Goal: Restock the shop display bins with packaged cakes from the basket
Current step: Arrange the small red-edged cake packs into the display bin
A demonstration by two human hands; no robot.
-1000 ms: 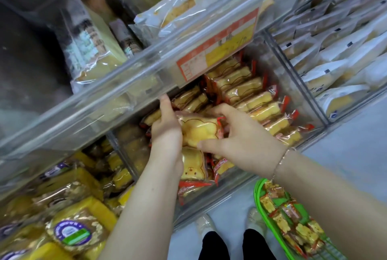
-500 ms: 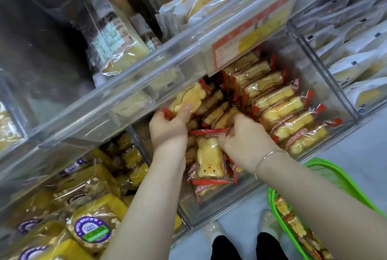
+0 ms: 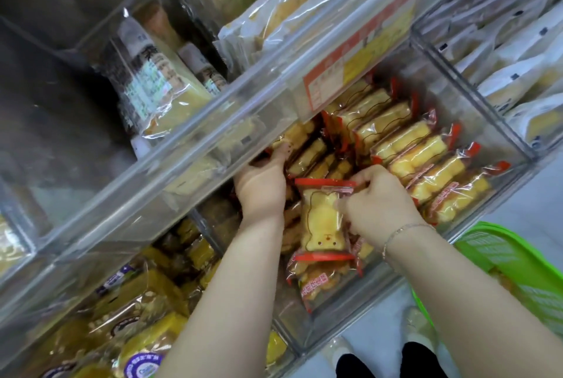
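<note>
Head view looks down into a clear plastic bin [image 3: 475,121] packed with bear-shaped cakes in clear wrappers with red ends. Along the bin's right side a row of these cakes [image 3: 426,161] stands on edge, leaning one against the next. The right hand [image 3: 380,204] has its fingers curled and pinches the upper right corner of one bear cake [image 3: 323,222], which lies face up on top of other packets near the front of the bin. The left hand [image 3: 262,185] reaches to the back left of the bin, under the front wall of the upper shelf bin [image 3: 189,146]; its thumb presses against a packet [image 3: 300,137] standing there, and its other fingers are hidden, so how far it is closed cannot be told. A red and yellow price label [image 3: 359,51] hangs on the upper bin's front. At the lower right, the green basket [image 3: 502,258] sits just beside the right forearm, its contents mostly hidden. White packets [image 3: 518,73] fill the neighbouring bin on the right.
</note>
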